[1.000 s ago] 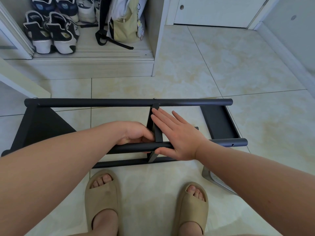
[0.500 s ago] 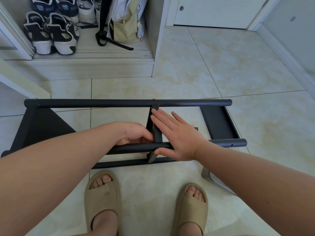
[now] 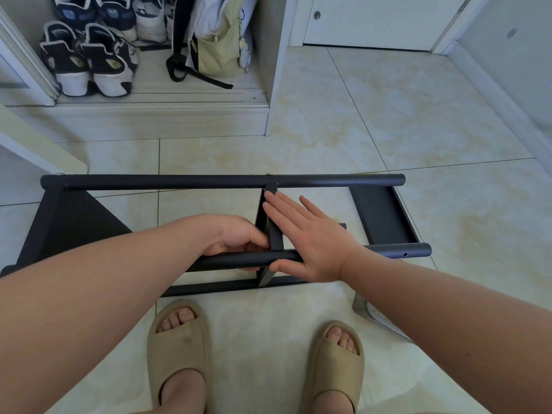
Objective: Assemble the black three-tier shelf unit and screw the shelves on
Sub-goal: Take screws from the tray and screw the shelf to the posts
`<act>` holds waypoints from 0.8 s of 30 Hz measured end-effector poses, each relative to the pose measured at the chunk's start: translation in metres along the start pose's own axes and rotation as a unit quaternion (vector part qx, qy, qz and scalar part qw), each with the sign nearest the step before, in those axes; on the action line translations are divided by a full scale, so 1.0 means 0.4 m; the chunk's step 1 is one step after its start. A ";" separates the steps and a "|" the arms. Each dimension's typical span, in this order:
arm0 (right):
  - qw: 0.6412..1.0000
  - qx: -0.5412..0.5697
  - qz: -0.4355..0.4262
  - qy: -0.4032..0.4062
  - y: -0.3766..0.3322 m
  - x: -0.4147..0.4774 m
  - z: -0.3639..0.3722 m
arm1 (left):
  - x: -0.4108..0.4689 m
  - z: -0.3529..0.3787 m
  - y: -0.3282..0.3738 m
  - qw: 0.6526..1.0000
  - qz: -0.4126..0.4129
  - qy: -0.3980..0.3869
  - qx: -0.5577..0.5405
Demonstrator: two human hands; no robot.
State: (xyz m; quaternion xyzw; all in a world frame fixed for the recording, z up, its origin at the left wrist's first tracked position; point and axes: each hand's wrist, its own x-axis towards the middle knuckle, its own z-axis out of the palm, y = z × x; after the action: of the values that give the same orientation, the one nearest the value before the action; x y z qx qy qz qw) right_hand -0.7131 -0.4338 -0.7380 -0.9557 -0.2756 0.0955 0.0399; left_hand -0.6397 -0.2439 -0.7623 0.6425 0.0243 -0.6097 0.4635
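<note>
The black shelf unit (image 3: 209, 181) lies on its side on the tiled floor, its round posts running left to right. A middle shelf (image 3: 275, 234) stands edge-up between the far post and the near post (image 3: 388, 252). My right hand (image 3: 304, 237) lies flat with straight fingers against that shelf's right face and over the near post. My left hand (image 3: 239, 237) has its fingers curled at the joint where the shelf meets the near post; what they pinch is hidden. An end shelf (image 3: 379, 213) sits at the right, another (image 3: 71, 222) at the left.
My two feet in beige slides (image 3: 179, 354) stand close in front of the unit. A bent metal piece (image 3: 379, 319) lies on the floor by my right forearm. Sneakers (image 3: 89, 61) and a bag (image 3: 215, 49) fill an open closet at the back left.
</note>
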 end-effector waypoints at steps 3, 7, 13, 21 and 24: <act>1.000 -0.002 -0.001 0.002 0.001 0.000 0.001 | -0.004 -0.002 -0.001 1.000 -0.008 -0.016 -0.006; 1.000 -0.001 -0.003 0.007 0.002 0.001 0.004 | -0.004 -0.001 0.001 0.999 -0.025 -0.021 -0.017; 1.000 -0.002 -0.003 0.012 0.004 0.001 0.005 | 0.000 0.002 0.000 1.000 -0.002 -0.006 0.010; 1.000 -0.005 -0.003 0.009 0.003 0.003 0.003 | -0.008 0.001 0.003 1.000 -0.001 -0.019 -0.010; 1.000 -0.009 -0.003 0.007 0.004 0.004 0.003 | -0.009 0.001 0.005 1.000 -0.019 -0.009 -0.003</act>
State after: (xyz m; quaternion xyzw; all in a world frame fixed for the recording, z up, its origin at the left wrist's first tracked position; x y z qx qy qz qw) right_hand -0.7114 -0.4342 -0.7396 -0.9559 -0.2790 0.0859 0.0332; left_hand -0.6399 -0.2434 -0.7583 0.6353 0.0344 -0.6238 0.4539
